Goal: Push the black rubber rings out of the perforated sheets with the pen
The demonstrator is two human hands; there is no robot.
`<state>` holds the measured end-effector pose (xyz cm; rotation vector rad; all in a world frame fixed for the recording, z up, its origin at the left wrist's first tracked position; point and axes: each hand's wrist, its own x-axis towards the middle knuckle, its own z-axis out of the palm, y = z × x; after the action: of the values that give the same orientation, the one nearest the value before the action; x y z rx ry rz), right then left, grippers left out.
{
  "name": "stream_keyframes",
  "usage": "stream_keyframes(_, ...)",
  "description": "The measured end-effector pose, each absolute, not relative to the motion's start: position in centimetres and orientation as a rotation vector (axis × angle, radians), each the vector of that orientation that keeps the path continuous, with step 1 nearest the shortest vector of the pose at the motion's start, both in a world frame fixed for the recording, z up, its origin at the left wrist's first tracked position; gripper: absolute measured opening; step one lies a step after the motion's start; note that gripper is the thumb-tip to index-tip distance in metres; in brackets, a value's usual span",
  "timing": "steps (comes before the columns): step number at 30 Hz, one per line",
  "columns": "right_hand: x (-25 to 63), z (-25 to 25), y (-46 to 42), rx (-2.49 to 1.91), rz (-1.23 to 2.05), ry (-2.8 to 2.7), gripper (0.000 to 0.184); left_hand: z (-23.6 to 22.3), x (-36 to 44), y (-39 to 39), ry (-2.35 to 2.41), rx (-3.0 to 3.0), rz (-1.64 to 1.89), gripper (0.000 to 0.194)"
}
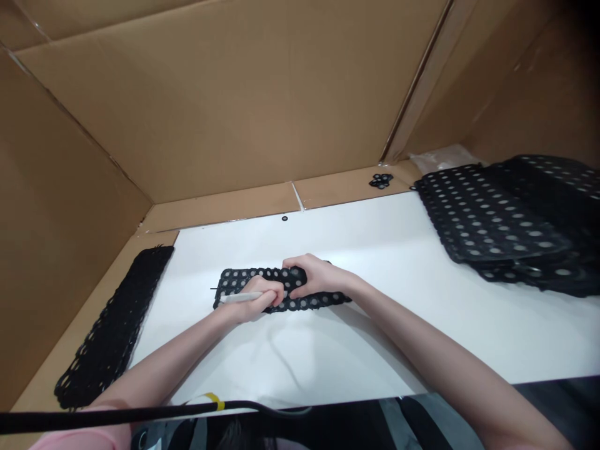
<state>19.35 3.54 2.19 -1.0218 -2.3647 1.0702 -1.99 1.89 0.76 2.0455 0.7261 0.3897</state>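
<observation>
A black perforated rubber strip (244, 279) lies on the white table top (384, 300), near its middle. My left hand (260, 299) is closed round a thin white pen-like tool (237, 298) that lies across the strip, tip pointing left. My right hand (312, 276) presses down on the strip with curled fingers, just right of the left hand. The two hands touch each other over the strip.
A long black perforated strip (117, 325) lies along the left edge. A stack of black perforated mats (506, 219) sits at the right. Small black rings (380, 181) lie at the back, one single ring (284, 218) nearer. Cardboard walls (234, 94) enclose the table. A black cable (140, 414) crosses the front.
</observation>
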Motion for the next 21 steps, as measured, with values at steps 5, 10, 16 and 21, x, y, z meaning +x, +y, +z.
stream_keyframes(5,19.73,2.04,3.62,-1.054,1.111,-2.369,0.031,0.65,-2.1,1.79,0.777,1.948,0.421,0.024)
stream_keyframes(10,19.99,2.16,3.58,-1.097,1.15,-2.364,0.03,0.64,-2.02,1.72,0.802,1.791,0.459,0.021)
stream_keyframes(16,19.9,2.25,3.5,-1.118,1.129,-2.385,0.03,0.53,-2.03,1.87,0.824,1.734,0.467,0.02)
stream_keyframes(21,19.78,2.25,3.44,-1.196,1.079,-2.385,0.031,0.79,-2.03,1.82,0.846,1.756,0.471,0.02)
